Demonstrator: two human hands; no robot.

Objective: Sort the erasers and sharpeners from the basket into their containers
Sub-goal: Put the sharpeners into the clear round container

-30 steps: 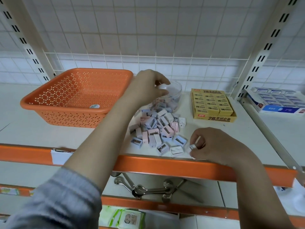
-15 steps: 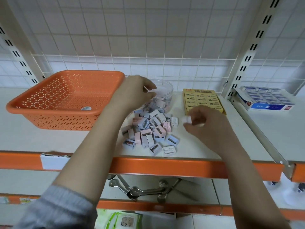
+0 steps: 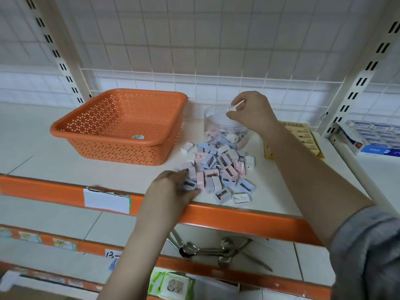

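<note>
White sharpener: my right hand (image 3: pixel 252 111) pinches a small white sharpener (image 3: pixel 233 108) between thumb and fingertips, right of centre in the upper half of the frame, just above the mouth of the clear jar.
Right grip: clamped on that sharpener, fingers curled round it.
Clear jar: the clear plastic jar (image 3: pixel 224 128) stands upright on the shelf just below my right hand, its lower part filled with pastel sharpeners.
Left grip: my left hand (image 3: pixel 173 191) sits low in the centre of the frame at the shelf's front edge, fingers bent onto the near left side of the pile; the hand is blurred, so I cannot tell whether it has closed on a piece.
Pile: the heap of pink, blue, lilac and white sharpeners (image 3: pixel 218 172) lies on the shelf in front of the jar, reaching to the front edge.
Basket: the orange perforated basket (image 3: pixel 121 126) sits left of the jar and pile, centre left of the frame.
Yellow box: a yellow carton (image 3: pixel 303 135) lies right of the jar, partly hidden behind my right forearm.
Shelf: the white shelf (image 3: pixel 54 156) with its orange front rail carries all of these.
</note>
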